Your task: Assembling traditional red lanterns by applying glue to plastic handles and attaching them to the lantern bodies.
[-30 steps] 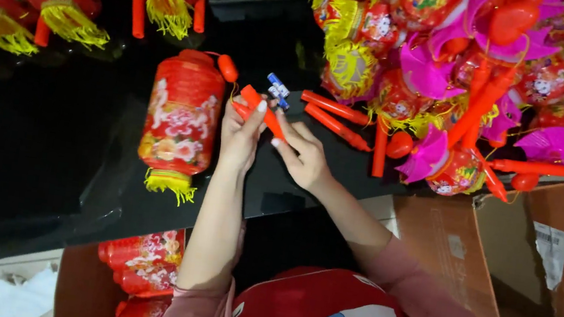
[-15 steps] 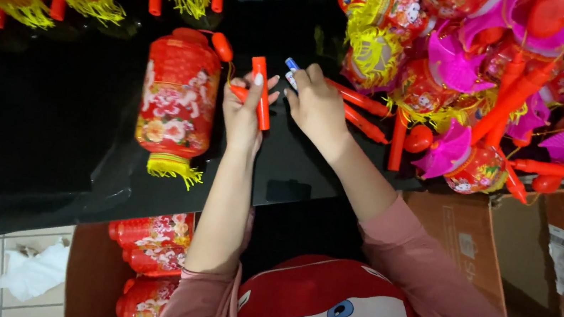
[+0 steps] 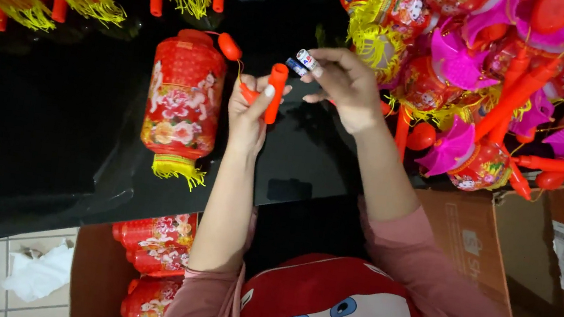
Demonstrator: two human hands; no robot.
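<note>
Left hand clamped on orange handle, upright above black counter. Right hand pinching two small batteries just beside handle top. Red lantern lying left.

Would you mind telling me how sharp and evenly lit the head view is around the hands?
Head view: the left hand with its orange tube and the right hand with small batteries are sharp and evenly lit; the black table shows faint glossy reflections; the frame edges bend slightly.
</note>
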